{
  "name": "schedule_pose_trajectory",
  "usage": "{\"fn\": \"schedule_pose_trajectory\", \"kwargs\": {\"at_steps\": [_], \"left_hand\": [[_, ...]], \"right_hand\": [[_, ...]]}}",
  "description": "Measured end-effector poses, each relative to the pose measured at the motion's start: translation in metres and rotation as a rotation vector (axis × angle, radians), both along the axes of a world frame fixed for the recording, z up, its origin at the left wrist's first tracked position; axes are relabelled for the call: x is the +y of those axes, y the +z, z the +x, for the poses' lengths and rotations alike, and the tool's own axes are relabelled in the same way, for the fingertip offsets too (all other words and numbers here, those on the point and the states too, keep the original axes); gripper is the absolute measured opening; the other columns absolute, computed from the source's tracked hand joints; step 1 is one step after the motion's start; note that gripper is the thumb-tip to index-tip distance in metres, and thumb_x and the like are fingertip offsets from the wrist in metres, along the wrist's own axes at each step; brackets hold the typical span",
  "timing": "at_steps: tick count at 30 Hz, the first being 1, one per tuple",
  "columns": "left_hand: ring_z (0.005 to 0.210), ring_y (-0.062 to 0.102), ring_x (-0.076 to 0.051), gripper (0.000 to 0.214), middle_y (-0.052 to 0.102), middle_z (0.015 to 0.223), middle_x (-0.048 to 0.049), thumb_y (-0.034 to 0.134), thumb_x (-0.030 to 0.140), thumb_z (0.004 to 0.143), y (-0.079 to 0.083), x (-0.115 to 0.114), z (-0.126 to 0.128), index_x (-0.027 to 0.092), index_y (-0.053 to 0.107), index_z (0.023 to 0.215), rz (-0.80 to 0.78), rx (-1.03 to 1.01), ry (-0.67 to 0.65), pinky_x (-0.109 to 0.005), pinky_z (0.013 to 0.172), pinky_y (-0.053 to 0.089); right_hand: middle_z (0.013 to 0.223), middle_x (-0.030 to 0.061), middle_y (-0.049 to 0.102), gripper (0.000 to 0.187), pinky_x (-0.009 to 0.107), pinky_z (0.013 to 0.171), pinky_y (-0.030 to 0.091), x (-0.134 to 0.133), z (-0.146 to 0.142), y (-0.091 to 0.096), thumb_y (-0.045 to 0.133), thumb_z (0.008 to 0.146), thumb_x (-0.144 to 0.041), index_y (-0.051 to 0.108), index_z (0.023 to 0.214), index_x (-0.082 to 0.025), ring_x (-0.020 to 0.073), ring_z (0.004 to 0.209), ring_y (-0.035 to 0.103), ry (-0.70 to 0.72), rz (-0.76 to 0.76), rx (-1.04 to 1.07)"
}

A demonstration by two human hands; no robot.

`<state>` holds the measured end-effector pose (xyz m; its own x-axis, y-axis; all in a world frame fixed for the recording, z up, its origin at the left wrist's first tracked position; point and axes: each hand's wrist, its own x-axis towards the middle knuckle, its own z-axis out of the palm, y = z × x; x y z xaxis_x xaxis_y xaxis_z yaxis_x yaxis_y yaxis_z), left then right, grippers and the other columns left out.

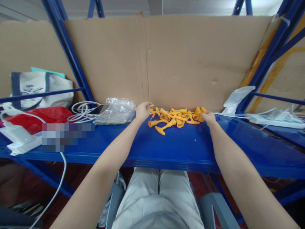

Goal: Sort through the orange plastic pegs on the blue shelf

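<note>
A loose pile of yellow plastic corkscrews (175, 116) lies on the blue shelf against the cardboard. Their T-shaped handles and hollow bell-shaped sleeves show, and a metal spiral is visible near the pile's left side. At that left edge my left hand (143, 110) is closed, with yellow plastic showing by its fingertips; the hand hides most of the piece. Over on the right edge, my right hand (209, 118) has its fingers closed around a yellow bell-shaped piece (200, 117), partly covered by the fingers. One corkscrew handle (160, 130) sticks out toward me at the front.
Left of the pile lies a clear plastic bag (119, 109), then a coiled white cable (83, 111), red bag (51, 116) and white power strip (26, 144). Cardboard (190, 60) stands behind. At right are white cables and another strip (278, 119) beside a blue post.
</note>
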<state>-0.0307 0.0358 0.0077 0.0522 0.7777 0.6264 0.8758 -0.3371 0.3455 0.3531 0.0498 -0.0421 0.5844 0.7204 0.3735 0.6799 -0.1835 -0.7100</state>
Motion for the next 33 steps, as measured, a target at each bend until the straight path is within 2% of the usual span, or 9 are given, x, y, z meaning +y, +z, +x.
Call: {"fn": "schedule_pose_trajectory", "kwargs": {"at_steps": [4,9,14,17,21,29,33], "left_hand": [[0.106,0.074,-0.022,0.04,0.08,0.112,-0.0092,0.043,0.01,0.096,-0.002,0.017,-0.002,0.019,0.071,0.123,-0.062,-0.018,0.0,-0.03,0.092,0.053],[0.114,0.072,-0.022,0.033,0.079,0.117,-0.0078,0.047,0.015,0.098,-0.007,0.036,-0.003,0.024,0.071,0.119,-0.091,0.056,0.004,-0.03,0.095,0.054],[0.117,0.071,-0.021,0.034,0.075,0.127,-0.0114,0.048,0.018,0.099,-0.018,0.051,-0.003,0.02,0.067,0.127,-0.173,0.155,-0.084,-0.029,0.097,0.054],[0.119,0.07,-0.024,0.036,0.075,0.128,-0.0133,0.053,0.021,0.095,-0.022,0.057,-0.002,0.02,0.066,0.128,-0.273,0.262,-0.06,-0.031,0.097,0.055],[0.116,0.072,-0.027,0.032,0.077,0.123,-0.0126,0.061,0.025,0.089,-0.025,0.061,-0.003,0.021,0.07,0.12,-0.379,0.381,-0.032,-0.031,0.094,0.056],[0.12,0.07,-0.03,0.03,0.074,0.128,-0.0141,0.062,0.027,0.089,-0.018,0.059,-0.002,0.02,0.074,0.115,-0.346,0.44,-0.04,-0.037,0.1,0.054],[0.124,0.067,-0.028,0.032,0.073,0.132,-0.0116,0.059,0.022,0.091,-0.009,0.051,0.002,0.023,0.075,0.119,-0.249,0.37,-0.054,-0.035,0.103,0.052]], "right_hand": [[0.084,0.0119,0.072,0.022,0.038,0.079,0.055,-0.013,-0.013,0.011,0.069,0.084,-0.039,0.072,0.091,-0.019,0.0294,0.091,0.07,-0.062,-0.103,0.09],[0.11,0.0143,0.074,0.02,0.045,0.098,0.051,-0.027,-0.027,0.021,0.066,0.086,-0.036,0.072,0.098,-0.021,0.0312,0.114,0.068,-0.127,-0.123,0.001],[0.116,0.0142,0.073,0.021,0.048,0.102,0.05,-0.031,-0.032,0.023,0.064,0.084,-0.028,0.073,0.103,-0.022,0.033,0.12,0.066,-0.134,-0.107,-0.021],[0.123,0.015,0.072,0.024,0.048,0.103,0.05,-0.032,-0.033,0.024,0.063,0.085,-0.026,0.072,0.107,-0.022,0.0335,0.123,0.065,-0.123,-0.135,-0.025],[0.123,0.0145,0.072,0.023,0.048,0.103,0.049,-0.034,-0.034,0.025,0.062,0.087,-0.027,0.072,0.107,-0.023,0.0334,0.123,0.065,-0.137,-0.139,-0.028],[0.112,0.0139,0.072,0.02,0.047,0.1,0.05,-0.03,-0.031,0.02,0.062,0.089,-0.037,0.072,0.098,-0.023,0.0332,0.117,0.066,-0.144,-0.09,-0.042],[0.121,0.0179,0.068,0.025,0.05,0.101,0.049,-0.033,-0.034,0.022,0.057,0.091,-0.034,0.07,0.105,-0.018,0.0346,0.117,0.065,-0.155,-0.043,-0.084]]}}
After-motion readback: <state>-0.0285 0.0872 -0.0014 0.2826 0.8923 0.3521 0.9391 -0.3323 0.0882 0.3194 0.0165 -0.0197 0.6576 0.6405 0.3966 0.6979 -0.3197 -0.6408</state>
